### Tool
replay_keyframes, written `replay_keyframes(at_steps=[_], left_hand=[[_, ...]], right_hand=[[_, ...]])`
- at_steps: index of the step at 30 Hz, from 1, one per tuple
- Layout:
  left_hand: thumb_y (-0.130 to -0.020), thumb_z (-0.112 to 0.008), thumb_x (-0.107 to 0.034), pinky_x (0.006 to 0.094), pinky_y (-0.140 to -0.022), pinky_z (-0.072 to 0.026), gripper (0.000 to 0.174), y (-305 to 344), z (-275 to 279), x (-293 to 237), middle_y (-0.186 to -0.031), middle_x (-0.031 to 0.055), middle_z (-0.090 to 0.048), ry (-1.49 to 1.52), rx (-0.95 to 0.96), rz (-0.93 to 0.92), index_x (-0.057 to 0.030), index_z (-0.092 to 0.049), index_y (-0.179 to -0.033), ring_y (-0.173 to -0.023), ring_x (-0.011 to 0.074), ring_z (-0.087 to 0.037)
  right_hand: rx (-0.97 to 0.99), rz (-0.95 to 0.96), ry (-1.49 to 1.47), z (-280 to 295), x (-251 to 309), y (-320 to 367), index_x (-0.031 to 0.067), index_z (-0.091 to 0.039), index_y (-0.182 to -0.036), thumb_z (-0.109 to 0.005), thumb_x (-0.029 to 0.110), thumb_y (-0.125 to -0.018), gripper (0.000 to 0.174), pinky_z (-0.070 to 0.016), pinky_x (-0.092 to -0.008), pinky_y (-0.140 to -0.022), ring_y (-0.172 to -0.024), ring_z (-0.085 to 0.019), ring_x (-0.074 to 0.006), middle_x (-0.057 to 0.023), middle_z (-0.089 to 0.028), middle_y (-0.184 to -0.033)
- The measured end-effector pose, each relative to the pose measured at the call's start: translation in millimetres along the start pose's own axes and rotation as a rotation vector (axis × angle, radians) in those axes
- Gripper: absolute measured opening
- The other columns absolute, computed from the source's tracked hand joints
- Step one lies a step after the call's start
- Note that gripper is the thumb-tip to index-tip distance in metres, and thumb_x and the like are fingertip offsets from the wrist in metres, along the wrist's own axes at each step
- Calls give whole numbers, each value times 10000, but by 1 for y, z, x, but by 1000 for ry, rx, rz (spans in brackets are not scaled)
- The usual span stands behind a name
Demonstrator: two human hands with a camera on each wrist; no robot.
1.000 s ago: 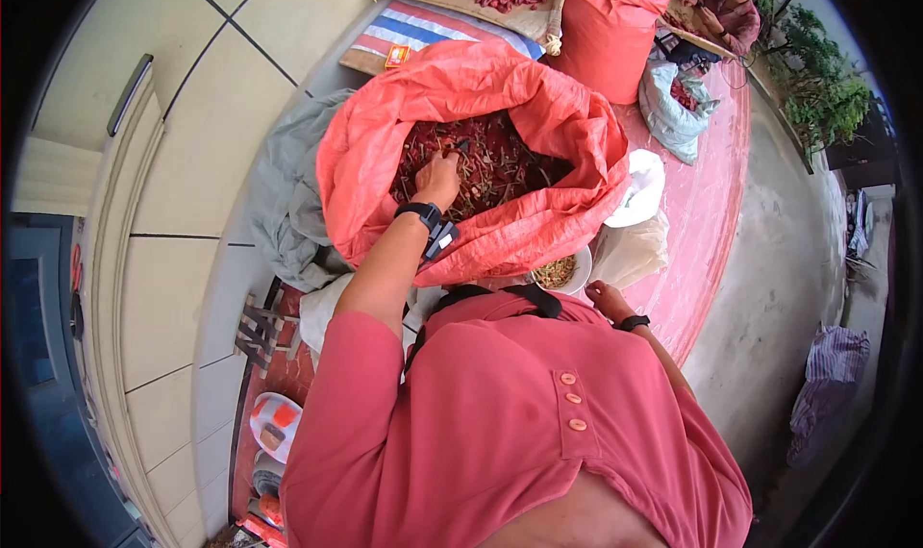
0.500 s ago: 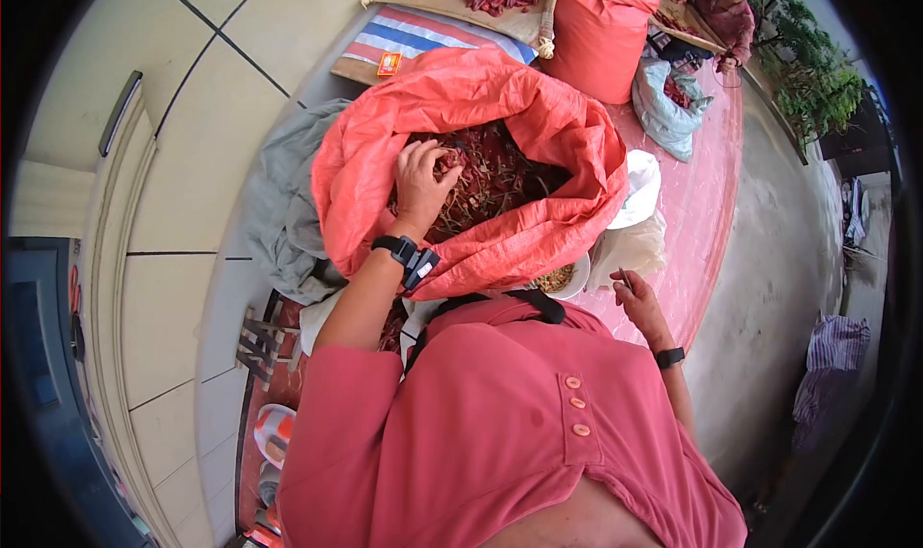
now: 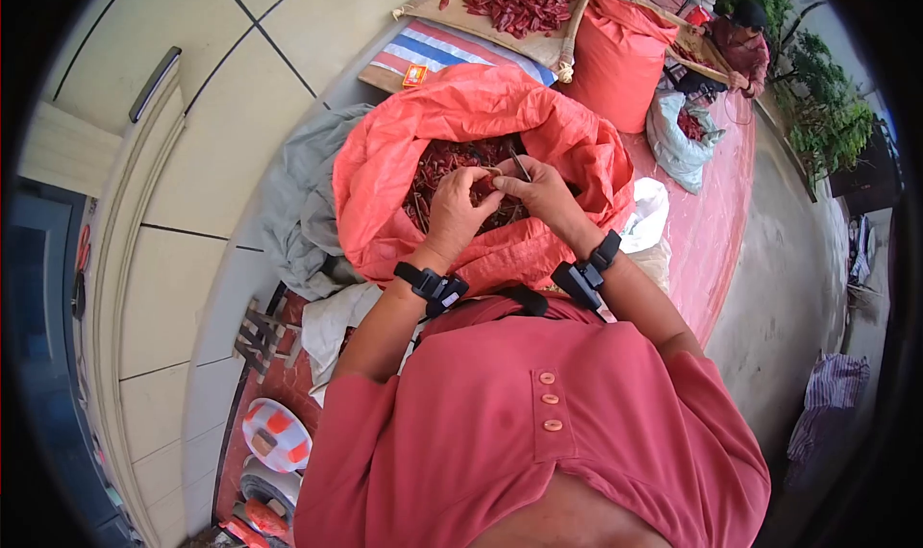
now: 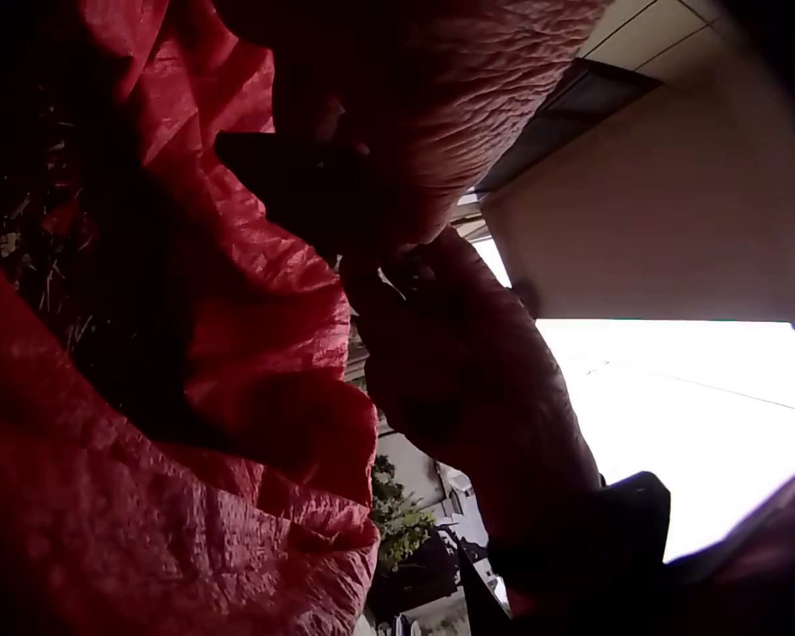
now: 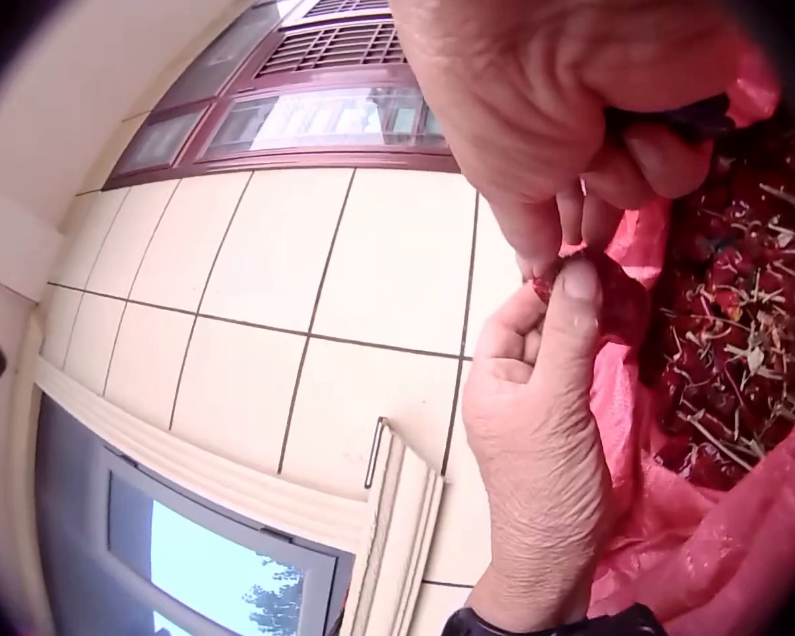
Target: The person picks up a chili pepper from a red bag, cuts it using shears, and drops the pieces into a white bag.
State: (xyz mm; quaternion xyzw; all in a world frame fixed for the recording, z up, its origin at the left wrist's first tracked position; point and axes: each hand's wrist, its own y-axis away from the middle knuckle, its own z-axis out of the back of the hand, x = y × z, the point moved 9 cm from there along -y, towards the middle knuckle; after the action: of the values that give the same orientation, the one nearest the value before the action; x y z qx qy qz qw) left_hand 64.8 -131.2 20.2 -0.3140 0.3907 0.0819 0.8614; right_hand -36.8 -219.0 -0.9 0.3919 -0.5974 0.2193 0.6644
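Note:
Over the open mouth of a coral-red woven sack (image 3: 394, 144), both hands meet at a dried red chili pepper (image 5: 623, 302). My left hand (image 3: 454, 213) pinches it between thumb and fingers. From the other side my right hand (image 3: 550, 200) has its fingertips on the pepper's end. Those curled right fingers also hold a thin dark tool (image 3: 521, 169), whose kind I cannot tell. Below the hands, the sack holds many dried chilies with loose stems (image 5: 736, 305). Backlight leaves the fingers dark in the left wrist view.
A second, filled red sack (image 3: 615, 62) stands behind, beside a flat tray (image 3: 461, 8) bearing chilies. Farther right are a pale sack (image 3: 681, 144) and another person (image 3: 745, 48). A grey sack (image 3: 303, 202) lies left, near the tiled wall (image 3: 207, 163).
My right hand has come from beside the body, tool in hand, to the sack's mouth. My left hand has lifted a chili from the sack, and the two hands now meet at it.

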Motion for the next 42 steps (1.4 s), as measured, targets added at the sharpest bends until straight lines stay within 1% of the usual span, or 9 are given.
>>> replay_keyframes(at_steps=[4, 11, 14, 17, 20, 24, 33, 39, 42], left_hand=[[-727, -766, -205, 413, -827, -468, 391, 3, 5, -2, -959, 123, -633, -80, 41, 89, -48, -554, -1016, -915, 324, -605], [-870, -611, -133, 307, -608, -503, 147, 5, -13, 1, -691, 96, -615, 293, 223, 242, -10, -566, -938, -646, 200, -624], [-888, -565, -89, 261, -459, -426, 87, 22, -38, 6, -629, 35, -558, 726, 341, 642, -36, -568, -958, -495, 143, -546], [-967, -530, -177, 192, -382, -301, 88, 27, -42, -22, -580, -53, -420, 1115, 255, 730, -95, -557, -984, -437, 40, -366], [-983, -512, -187, 180, -386, -284, 138, 18, -36, -41, -566, -59, -383, 1077, 265, 606, -84, -553, -1064, -434, 24, -327], [-968, -548, -206, 179, -387, -267, 254, 10, -25, -56, -578, -71, -404, 1008, 306, 548, -68, -552, -1181, -437, 10, -326], [-966, -561, -245, 174, -396, -229, 183, 13, -19, -55, -595, -100, -359, 1029, 363, 546, -82, -573, -1048, -470, -8, -282], [-975, -546, -245, 176, -392, -214, 166, 22, -22, -43, -585, -108, -340, 1170, 464, 596, -84, -567, -1006, -465, -8, -270], [-974, -545, -241, 185, -395, -217, 167, 23, -14, -40, -581, -101, -352, 1059, 353, 652, -76, -570, -983, -461, -3, -276]], right_hand=[[11, 311, 68, -8, 10, -7, 64, -632, -931, -674, 104, -842, 106, -443, -241, -628, -701, -545, -101, 15, -602, -806], [-127, 811, 1069, -43, 89, 46, 139, -593, -910, -672, 62, -705, 232, -514, -379, -569, -768, -650, -274, -35, -626, -965], [-213, 831, 1067, -35, 90, 52, 134, -590, -900, -684, 30, -674, 265, -515, -360, -580, -774, -645, -275, -38, -631, -951], [-292, 862, 767, -17, 89, 61, 98, -582, -898, -676, -6, -739, 212, -507, -313, -558, -712, -652, -213, -25, -641, -886], [-121, 506, 61, -3, 69, 52, 54, -573, -900, -635, -4, -844, 102, -485, -262, -542, -671, -618, -133, -1, -622, -823], [-39, 275, -177, -1, 74, 58, 50, -591, -911, -597, 78, -919, 30, -395, -214, -488, -546, -486, -50, 3, -584, -738], [196, -62, -813, -20, 36, 45, 65, -593, -941, -586, 147, -936, 82, -309, -172, -451, -482, -381, -28, 40, -527, -675], [160, -96, -725, -23, 32, 43, 67, -597, -928, -584, 125, -932, 60, -310, -180, -439, -482, -381, -22, 41, -535, -686], [-5, 166, -183, -8, 51, 38, 69, -607, -901, -603, 102, -918, 37, -313, -185, -438, -495, -398, -17, 20, -568, -714]])
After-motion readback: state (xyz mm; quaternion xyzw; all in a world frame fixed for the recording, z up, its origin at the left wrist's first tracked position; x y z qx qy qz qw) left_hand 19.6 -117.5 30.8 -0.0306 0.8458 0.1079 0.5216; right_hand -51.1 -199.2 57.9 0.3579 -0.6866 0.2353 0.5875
